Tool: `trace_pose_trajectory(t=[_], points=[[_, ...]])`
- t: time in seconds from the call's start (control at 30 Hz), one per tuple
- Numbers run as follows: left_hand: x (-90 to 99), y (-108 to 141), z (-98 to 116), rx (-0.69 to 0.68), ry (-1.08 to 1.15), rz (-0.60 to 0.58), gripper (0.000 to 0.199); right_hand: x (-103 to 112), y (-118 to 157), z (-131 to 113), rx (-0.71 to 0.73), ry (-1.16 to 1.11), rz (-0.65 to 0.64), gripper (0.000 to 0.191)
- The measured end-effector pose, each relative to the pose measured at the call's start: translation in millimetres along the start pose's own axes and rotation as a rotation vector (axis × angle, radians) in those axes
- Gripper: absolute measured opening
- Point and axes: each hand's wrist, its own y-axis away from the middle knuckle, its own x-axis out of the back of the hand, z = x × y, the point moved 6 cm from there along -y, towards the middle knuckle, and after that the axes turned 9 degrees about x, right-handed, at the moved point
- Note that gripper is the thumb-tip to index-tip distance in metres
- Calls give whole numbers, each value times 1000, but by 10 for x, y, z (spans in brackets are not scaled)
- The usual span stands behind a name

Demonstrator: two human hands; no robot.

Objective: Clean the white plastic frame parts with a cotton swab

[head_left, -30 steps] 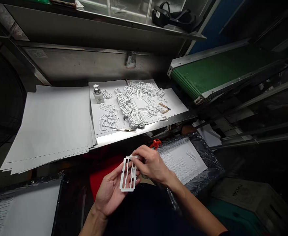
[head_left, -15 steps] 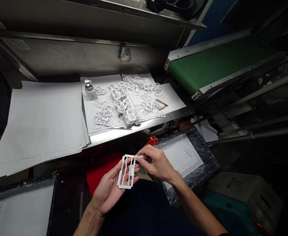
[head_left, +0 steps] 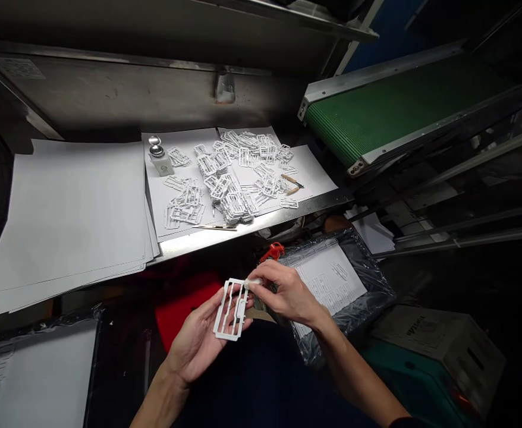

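My left hand (head_left: 198,343) is closed on a white slotted plastic frame (head_left: 220,315), thumb along its left edge and fingers behind it. Pinched in my right hand (head_left: 288,292) is a small white wad (head_left: 255,282), perhaps cotton or cloth, touching the frame's upper right corner. Part of the wad is hidden by the fingers. Beyond my hands, a pile of similar white plastic frames (head_left: 238,205) lies on paper sheets on the metal bench. A pump bottle (head_left: 161,160) with a metal top stands left of the pile.
Wooden-handled pliers (head_left: 293,184) and a slim metal tool (head_left: 215,227) lie on the bench. Large paper sheets (head_left: 78,202) cover its left side. A green conveyor belt (head_left: 390,110) rises at the right. Below it sits a black plastic-lined tray (head_left: 368,261) beside a red object (head_left: 273,251).
My hands keep nearly the same hold. The wad stays at the frame's upper right corner, with only a slight shift of the right fingers. The camera view has tilted slightly.
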Motion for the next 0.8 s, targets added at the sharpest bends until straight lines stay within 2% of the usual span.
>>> trace_pose_trajectory(t=[0.27, 0.43, 0.57, 0.7, 0.8], points=[[-27, -1, -6, 1, 17, -15, 28, -38, 35, -25, -22, 1, -62, 8], [-51, -18, -14, 0, 10, -77, 32, 5, 28, -48, -70, 37, 24, 9], [-76, -31, 4, -9, 66, -126, 35, -77, 3, -107, -67, -17, 57, 10], [-101, -35, 18, -19, 74, -107, 31, -160, -50, -86, -110, 0, 134, 12], [-138, -36, 20, -16, 76, -96, 27, -221, -93, -88, -117, 41, 142, 12]])
